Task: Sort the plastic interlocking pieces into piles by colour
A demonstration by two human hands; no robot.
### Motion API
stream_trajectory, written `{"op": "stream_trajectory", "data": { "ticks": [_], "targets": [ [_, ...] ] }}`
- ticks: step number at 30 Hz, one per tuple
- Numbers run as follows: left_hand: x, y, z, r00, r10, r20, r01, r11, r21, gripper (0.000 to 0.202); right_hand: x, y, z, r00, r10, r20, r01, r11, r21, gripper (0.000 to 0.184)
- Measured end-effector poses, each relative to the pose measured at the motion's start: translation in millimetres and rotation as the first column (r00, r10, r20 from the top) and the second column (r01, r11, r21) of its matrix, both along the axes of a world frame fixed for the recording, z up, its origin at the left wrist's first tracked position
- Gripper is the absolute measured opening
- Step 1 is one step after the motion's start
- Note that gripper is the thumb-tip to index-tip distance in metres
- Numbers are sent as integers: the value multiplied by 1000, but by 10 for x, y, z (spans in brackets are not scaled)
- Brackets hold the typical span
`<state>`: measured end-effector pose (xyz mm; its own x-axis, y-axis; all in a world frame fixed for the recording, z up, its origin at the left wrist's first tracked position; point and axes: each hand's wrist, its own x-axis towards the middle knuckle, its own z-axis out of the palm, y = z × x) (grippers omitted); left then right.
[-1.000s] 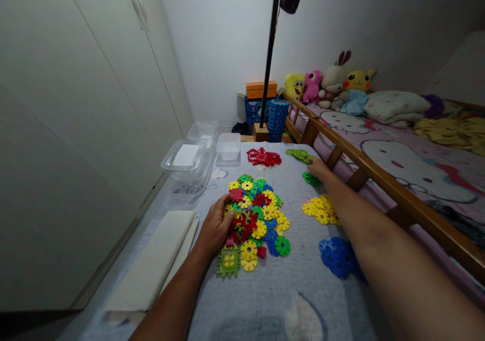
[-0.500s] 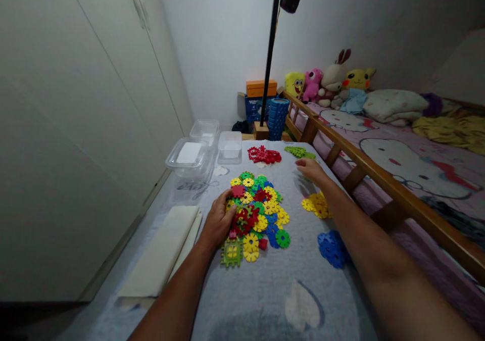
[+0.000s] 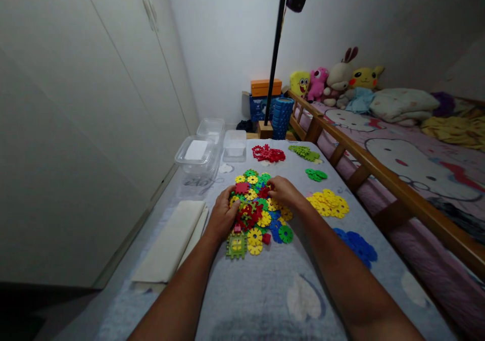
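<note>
From mixed pile (image 3: 264, 218): sheet (image 3: 250, 295) open at 6 o'clock; clear tubs (image 3: 194, 155) obstruct 10–11; yellow discs (image 3: 329, 203) lie at 3, bed rail (image 3: 364, 154) beyond.

We face a pale wall (image 3: 227, 43) in dim light, white wardrobe (image 3: 94, 129) at left, wooden-railed bed (image 3: 409, 159) along the right

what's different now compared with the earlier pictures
The right hand has left the light green pieces and come back leftward to the right side of the mixed pile; whether it grips a piece there is unclear. The left hand stays at the pile's left edge; the red pieces and yellow pieces look unmoved.
</note>
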<state>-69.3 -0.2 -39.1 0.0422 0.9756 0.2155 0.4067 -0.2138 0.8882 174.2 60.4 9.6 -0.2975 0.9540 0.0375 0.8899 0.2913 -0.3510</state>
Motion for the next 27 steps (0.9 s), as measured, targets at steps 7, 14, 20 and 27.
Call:
{"op": "stream_trajectory", "data": {
  "ticks": [7, 14, 20, 27],
  "targets": [
    [1, 7, 15, 999, 7, -39, -6, 1000, 26, 50, -33, -30, -53, 986, -49, -160, 35, 996, -88, 17],
    [6, 1, 18, 999, 2, -43, -1, 1000, 23, 50, 74, -14, 58, 736, -148, -660, -24, 969, -245, 11],
    [7, -12, 39, 999, -3, -32, 3, 1000, 29, 48, 162, 207, 59, 440, -327, -836, 121, 944, -306, 20],
    [11, -8, 26, 999, 1, -50, 1, 1000, 25, 47, 145, 755, -26, 73, -571, -818, 362, 780, -512, 22]
  ]
}}
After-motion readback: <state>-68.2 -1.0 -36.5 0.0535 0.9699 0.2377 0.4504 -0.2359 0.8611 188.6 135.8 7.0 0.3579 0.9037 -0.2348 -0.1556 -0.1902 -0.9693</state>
